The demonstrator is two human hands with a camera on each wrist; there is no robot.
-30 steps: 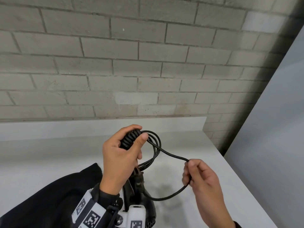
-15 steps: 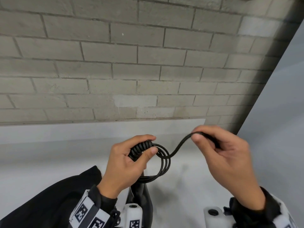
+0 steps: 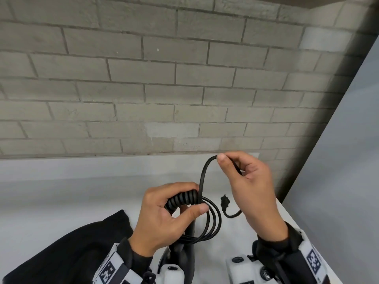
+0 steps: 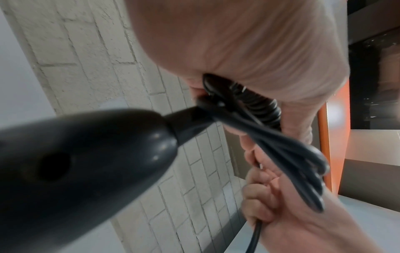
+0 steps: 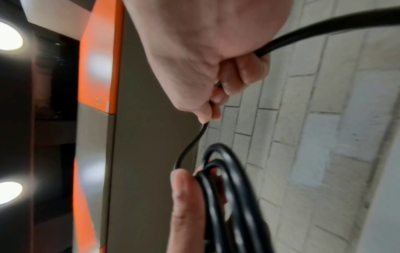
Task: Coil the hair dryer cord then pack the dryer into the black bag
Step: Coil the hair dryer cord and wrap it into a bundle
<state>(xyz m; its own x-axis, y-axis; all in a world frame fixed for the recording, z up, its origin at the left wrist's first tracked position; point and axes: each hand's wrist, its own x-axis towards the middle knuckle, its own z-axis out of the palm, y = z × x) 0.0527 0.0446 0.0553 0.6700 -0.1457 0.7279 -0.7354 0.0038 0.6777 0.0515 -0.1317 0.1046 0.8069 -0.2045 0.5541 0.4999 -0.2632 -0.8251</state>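
My left hand [image 3: 164, 214] grips the black hair dryer's ribbed cord collar [image 3: 181, 199] together with several finished loops of the black cord [image 3: 215, 220]. The dryer body [image 4: 82, 154] hangs below that hand, mostly hidden in the head view. My right hand [image 3: 246, 179] pinches the free cord [image 3: 204, 173] and holds it arched up above the coil. The plug end [image 3: 224, 201] dangles under the right hand. The black bag [image 3: 67, 253] lies on the white counter at lower left.
A white counter [image 3: 61, 197] runs along a grey brick wall [image 3: 164, 78]. A pale panel [image 3: 338, 181] closes off the right side. An orange and grey column [image 5: 99, 68] stands behind me in the wrist views.
My right hand has lifted the free cord from low right up over the coil and toward the left hand. The plug end now hangs in sight. The left hand keeps its grip.
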